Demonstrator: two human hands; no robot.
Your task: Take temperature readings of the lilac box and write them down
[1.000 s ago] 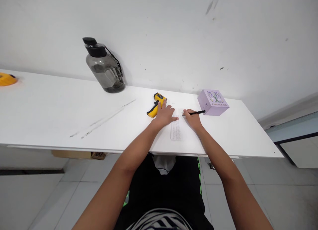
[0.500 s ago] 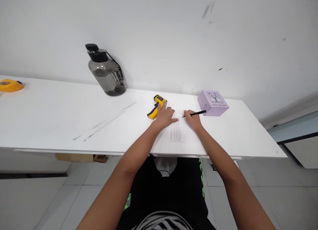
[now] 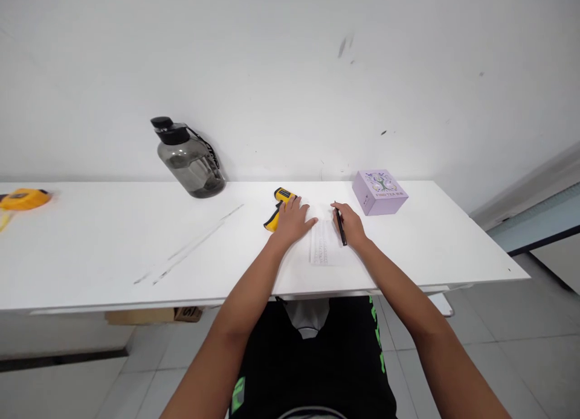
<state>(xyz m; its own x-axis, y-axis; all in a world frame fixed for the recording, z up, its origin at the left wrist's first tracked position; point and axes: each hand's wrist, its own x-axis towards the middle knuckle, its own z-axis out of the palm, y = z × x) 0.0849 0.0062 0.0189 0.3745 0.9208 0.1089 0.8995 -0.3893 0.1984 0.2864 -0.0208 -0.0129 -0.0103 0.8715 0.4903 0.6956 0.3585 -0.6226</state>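
A black pen (image 3: 340, 227) is gripped in my right hand (image 3: 352, 224), over the right side of a white sheet of paper (image 3: 322, 250). Rows of small marks cover part of the sheet; they are too small to read. My left hand (image 3: 293, 221) lies with its fingers spread at the paper's upper left, its thumb by the sheet. Beside and partly beneath those fingers is a yellow and black infrared thermometer (image 3: 273, 221), lying on the white table. Whether the fingers touch it, I cannot tell.
A lilac tea box (image 3: 380, 195) stands right of my right hand. Toward the wall, a grey water bottle (image 3: 193, 165) with a black lid stands left of the thermometer. A yellow object (image 3: 26, 199) sits at the far left. The white table's (image 3: 190, 295) front edge runs before my body.
The pen in my right hand has swung from pointing right to pointing back toward me. My left hand stays by the thermometer. The whole view has shifted slightly.
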